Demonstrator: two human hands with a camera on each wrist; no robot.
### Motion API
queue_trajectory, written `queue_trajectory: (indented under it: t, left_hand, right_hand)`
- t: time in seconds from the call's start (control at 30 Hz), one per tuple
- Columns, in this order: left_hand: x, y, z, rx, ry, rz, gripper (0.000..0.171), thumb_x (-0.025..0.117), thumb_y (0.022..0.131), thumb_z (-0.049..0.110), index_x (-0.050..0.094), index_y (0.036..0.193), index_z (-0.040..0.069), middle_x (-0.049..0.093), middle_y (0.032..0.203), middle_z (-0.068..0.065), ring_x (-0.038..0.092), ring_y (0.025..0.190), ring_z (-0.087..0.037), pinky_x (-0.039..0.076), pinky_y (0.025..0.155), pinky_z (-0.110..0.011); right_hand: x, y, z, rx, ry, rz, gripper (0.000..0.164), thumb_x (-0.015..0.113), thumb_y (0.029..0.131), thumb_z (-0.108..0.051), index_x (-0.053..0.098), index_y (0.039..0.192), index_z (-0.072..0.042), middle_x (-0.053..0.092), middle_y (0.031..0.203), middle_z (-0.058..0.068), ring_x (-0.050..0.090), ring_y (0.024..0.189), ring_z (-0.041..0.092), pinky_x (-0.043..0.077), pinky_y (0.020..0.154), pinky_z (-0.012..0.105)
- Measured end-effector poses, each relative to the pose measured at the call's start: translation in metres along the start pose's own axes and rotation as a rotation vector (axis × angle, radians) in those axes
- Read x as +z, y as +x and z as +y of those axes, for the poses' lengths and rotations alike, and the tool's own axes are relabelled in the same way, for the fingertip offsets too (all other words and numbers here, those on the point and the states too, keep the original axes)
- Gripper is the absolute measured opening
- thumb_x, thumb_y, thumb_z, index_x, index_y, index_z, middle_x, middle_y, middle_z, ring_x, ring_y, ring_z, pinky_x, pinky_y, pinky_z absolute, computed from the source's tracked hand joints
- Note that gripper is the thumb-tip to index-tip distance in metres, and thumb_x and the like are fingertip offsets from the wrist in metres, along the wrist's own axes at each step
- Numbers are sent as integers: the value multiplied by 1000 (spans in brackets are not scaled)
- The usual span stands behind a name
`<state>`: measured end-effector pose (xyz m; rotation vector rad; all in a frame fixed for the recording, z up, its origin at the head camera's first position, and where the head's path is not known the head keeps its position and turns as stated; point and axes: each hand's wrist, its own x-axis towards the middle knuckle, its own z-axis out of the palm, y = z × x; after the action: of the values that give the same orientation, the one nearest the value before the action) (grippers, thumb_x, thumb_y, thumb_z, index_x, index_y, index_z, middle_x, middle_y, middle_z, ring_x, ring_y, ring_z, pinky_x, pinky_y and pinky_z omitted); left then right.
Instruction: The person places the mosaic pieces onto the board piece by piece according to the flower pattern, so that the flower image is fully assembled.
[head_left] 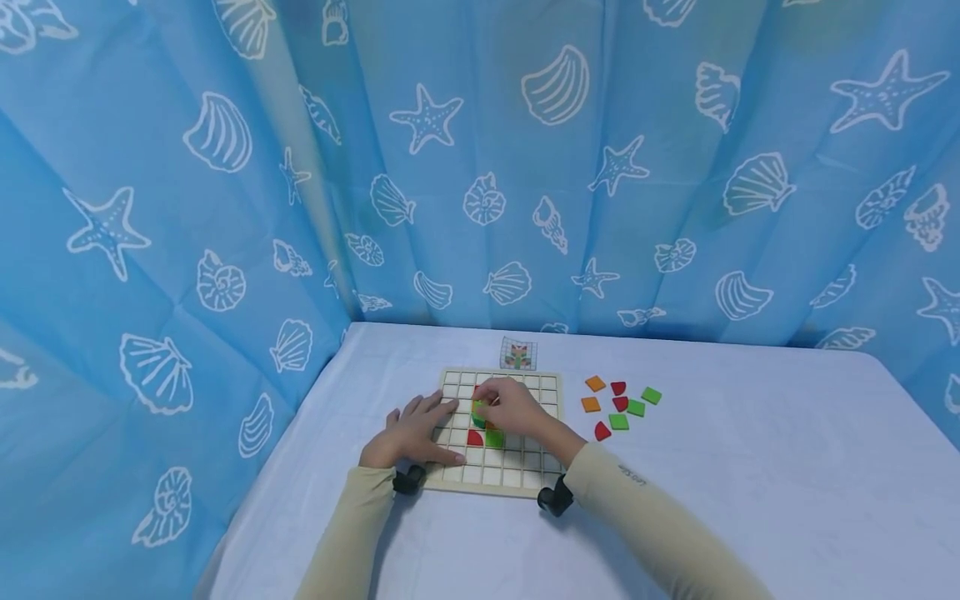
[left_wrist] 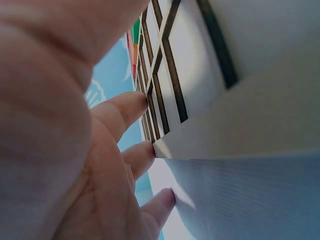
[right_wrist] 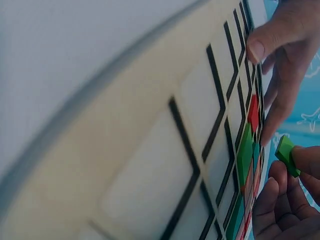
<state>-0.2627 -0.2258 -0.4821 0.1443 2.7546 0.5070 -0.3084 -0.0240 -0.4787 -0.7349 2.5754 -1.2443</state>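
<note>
My right hand (head_left: 513, 408) is over the middle of a wooden grid board (head_left: 468, 488). Its thumb and fingers pinch a small green tile (right_wrist: 286, 154), held just off the board in the right wrist view. Beneath and beside this hand lie a red quarter-round tile (head_left: 475, 438), a green tile (head_left: 494, 439) and a few more pieces, partly hidden by the fingers. My left hand (head_left: 411, 435) spreads its fingers over the board's left edge. In the left wrist view, fingertips (left_wrist: 140, 155) touch the board's rim and one reaches past it to the white cloth.
Right of the board lie loose orange tiles (head_left: 591, 404), red quarter-round tiles (head_left: 618, 388) and green tiles (head_left: 651, 396). A small pattern card (head_left: 518, 355) sits behind the board. A blue shell-print curtain (head_left: 480, 167) hangs behind the white-covered table (head_left: 750, 433).
</note>
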Motion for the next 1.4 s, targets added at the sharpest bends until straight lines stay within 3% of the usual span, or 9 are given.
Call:
queue_trajectory:
  t: [0.37, 0.73, 1.0, 1.2, 1.4]
  left_hand:
    - [-2, -2, 1, 21, -13, 6, 99, 81, 72, 60, 36, 154, 27, 21, 166, -6, 12, 152, -39, 8, 116, -70]
    - [-2, 0, 1, -1, -14, 14, 98, 81, 71, 59, 36, 153, 32, 20, 166, -6, 11, 152, -39, 6, 116, -71]
    - [0, 2, 1, 1, 2, 13, 98, 81, 71, 59, 36, 153, 32, 21, 166, -6, 11, 152, -39, 6, 116, -72]
    - [0, 2, 0, 9, -4, 9, 99, 81, 71, 58, 35, 154, 30, 20, 166, -5, 11, 152, -39, 6, 116, -71]
    - [1, 1, 1, 10, -2, 8, 99, 81, 72, 58, 35, 154, 29, 20, 166, -6, 12, 152, -39, 7, 116, -71]
  right_hand:
    - [13, -3, -9, -12, 4, -52, 16, 68, 92, -11, 71, 107, -7, 69, 93, 0, 63, 86, 11, 55, 80, 33]
    - [20, 1, -15, -17, -20, -60, 10, 72, 89, -13, 70, 98, -10, 69, 89, -2, 62, 81, 9, 54, 73, 28]
    - [28, 2, -11, -28, -60, -55, 8, 73, 89, -14, 70, 95, -10, 68, 87, -4, 61, 79, 8, 54, 74, 26]
    - [31, 1, -12, -67, -158, -64, 2, 73, 88, -13, 74, 88, -12, 68, 81, -5, 59, 76, 7, 52, 71, 25]
    - [32, -2, -13, -53, -189, -75, 7, 73, 88, -12, 73, 82, -15, 66, 78, -7, 57, 75, 7, 51, 72, 26]
